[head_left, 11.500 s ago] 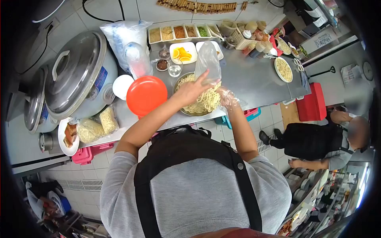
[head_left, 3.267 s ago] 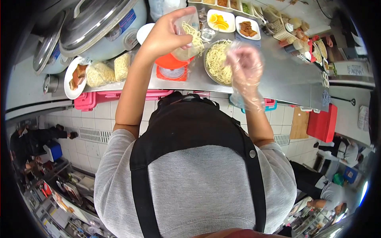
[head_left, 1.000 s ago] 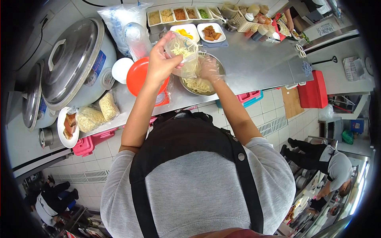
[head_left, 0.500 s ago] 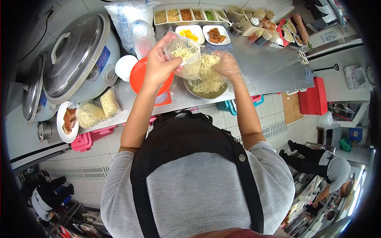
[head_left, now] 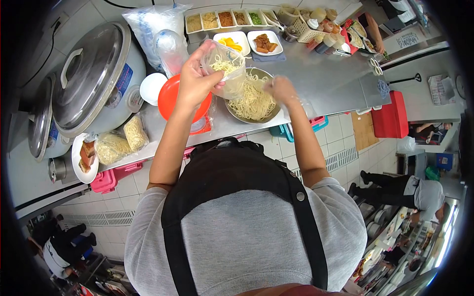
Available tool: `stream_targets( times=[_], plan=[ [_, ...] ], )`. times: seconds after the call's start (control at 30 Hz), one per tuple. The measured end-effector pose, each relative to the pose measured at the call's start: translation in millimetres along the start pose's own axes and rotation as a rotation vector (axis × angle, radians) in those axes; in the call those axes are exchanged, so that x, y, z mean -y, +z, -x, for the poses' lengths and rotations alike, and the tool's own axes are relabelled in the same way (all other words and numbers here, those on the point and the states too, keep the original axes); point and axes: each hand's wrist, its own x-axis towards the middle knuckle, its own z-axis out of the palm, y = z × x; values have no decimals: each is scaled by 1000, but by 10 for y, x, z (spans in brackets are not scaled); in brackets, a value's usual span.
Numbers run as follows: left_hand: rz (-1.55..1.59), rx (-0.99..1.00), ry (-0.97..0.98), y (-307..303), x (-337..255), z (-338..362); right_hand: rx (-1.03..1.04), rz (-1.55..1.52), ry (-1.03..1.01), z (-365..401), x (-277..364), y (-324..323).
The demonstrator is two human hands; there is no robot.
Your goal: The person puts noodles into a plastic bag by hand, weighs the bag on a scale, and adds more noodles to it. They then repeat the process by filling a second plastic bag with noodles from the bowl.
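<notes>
My left hand grips a clear plastic bag by its rim, tilted over the counter, with some pale noodles inside. Beside the bag, a round metal bowl holds a heap of noodles. At the bowl's right edge is my right hand in a thin clear plastic glove. Motion blurs its fingers, so I cannot make out whether they hold anything. Under my left forearm lies an orange-red plate, partly covered by the arm.
Large lidded pots stand at the left, near bagged noodles and a plate of meat. Condiment trays, two white dishes and a bottle basket line the back. Co-workers stand behind.
Noodles that hung from my right hand now lie in the bowl. That hand has moved slightly down and right. Fewer noodles show at the bag's mouth, still in my left hand.
</notes>
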Motion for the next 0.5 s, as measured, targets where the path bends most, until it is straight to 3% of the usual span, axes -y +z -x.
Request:
stream_targets(
  times=[0.13,0.23,0.33,0.4,0.5],
  plan=[
    [-21,-5,30,46,28,-1,-57,-114,-82,-471,41,228],
    [10,-3,21,31,48,-5,59,-21,57,-671,134,608],
    [-5,-9,10,30,23,41,125,126,-87,-667,206,724],
    [-15,-10,19,23,40,57,134,124,-65,-713,156,728],
    [-18,-19,1,5,6,98,82,115,26,-641,263,239]
  ],
)
